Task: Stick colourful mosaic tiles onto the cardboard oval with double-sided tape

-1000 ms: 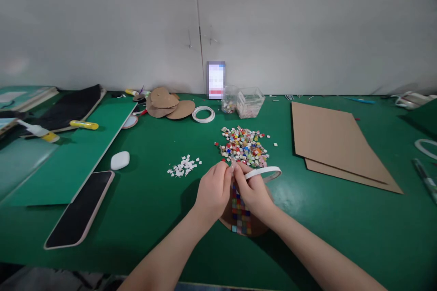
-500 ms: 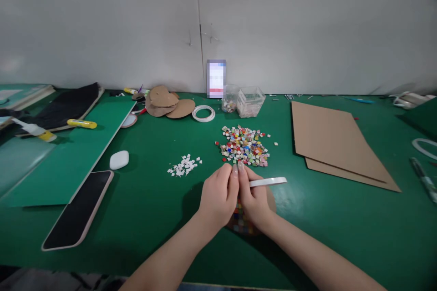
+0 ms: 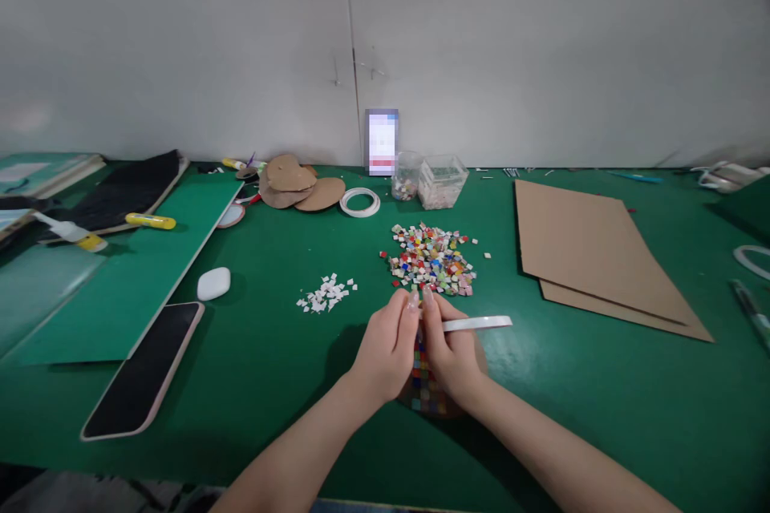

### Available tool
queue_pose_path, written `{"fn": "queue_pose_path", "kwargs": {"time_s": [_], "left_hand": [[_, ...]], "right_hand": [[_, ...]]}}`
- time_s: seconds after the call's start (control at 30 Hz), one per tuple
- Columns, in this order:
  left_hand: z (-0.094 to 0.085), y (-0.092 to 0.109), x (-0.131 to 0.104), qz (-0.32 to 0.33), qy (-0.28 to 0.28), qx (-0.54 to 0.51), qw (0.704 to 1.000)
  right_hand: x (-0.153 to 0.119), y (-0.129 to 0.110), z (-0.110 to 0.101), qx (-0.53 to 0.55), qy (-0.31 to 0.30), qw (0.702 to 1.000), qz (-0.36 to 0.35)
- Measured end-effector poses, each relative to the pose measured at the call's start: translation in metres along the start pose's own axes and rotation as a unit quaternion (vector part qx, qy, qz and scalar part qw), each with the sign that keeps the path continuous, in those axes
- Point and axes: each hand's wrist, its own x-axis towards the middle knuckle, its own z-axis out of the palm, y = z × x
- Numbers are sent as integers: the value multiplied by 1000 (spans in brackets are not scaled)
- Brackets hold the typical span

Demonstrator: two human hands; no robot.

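My left hand (image 3: 388, 345) is closed, with thumb and forefinger in a pinch; what it holds is hidden. Right beside it, my right hand (image 3: 451, 353) is shut around a narrow white roll of tape (image 3: 478, 324), seen edge-on and sticking out to the right. A small pale bit shows between the fingertips of the two hands. Beneath them lies a round cardboard disc (image 3: 480, 354), partly covered with colourful mosaic tiles (image 3: 424, 385) in rows. Just beyond the fingers is a heap of loose mixed-colour tiles (image 3: 430, 256).
White tile bits (image 3: 328, 294) lie to the left. Behind are a white tape ring (image 3: 359, 203), cardboard discs (image 3: 322, 194), a clear box (image 3: 442, 183) and a lit phone (image 3: 382, 143). Cardboard sheets (image 3: 589, 248) lie right; a dark phone (image 3: 144, 373) and white case (image 3: 214, 284) left.
The hands have parted slightly at the fingertips, showing a pale bit and more of the tiled disc. The white roll has shifted a little right. The whole view has shifted slightly.
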Motion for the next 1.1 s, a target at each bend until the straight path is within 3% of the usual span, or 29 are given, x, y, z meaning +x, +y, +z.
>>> {"fn": "queue_pose_path", "kwargs": {"time_s": [0.23, 0.37, 0.7, 0.83, 1.1], "left_hand": [[4, -8, 0, 12, 3, 76, 997], [0, -8, 1, 15, 1, 83, 996], [4, -6, 3, -58, 0, -119, 991], [5, -6, 4, -48, -7, -68, 997], [3, -13, 2, 19, 19, 67, 997]], "right_hand": [[-4, 10, 4, 14, 11, 1000, 10], [-2, 5, -1, -31, -17, 999, 9], [3, 2, -4, -8, -16, 1000, 19], [2, 5, 0, 8, 0, 1000, 17], [1, 16, 4, 19, -28, 999, -1]]}}
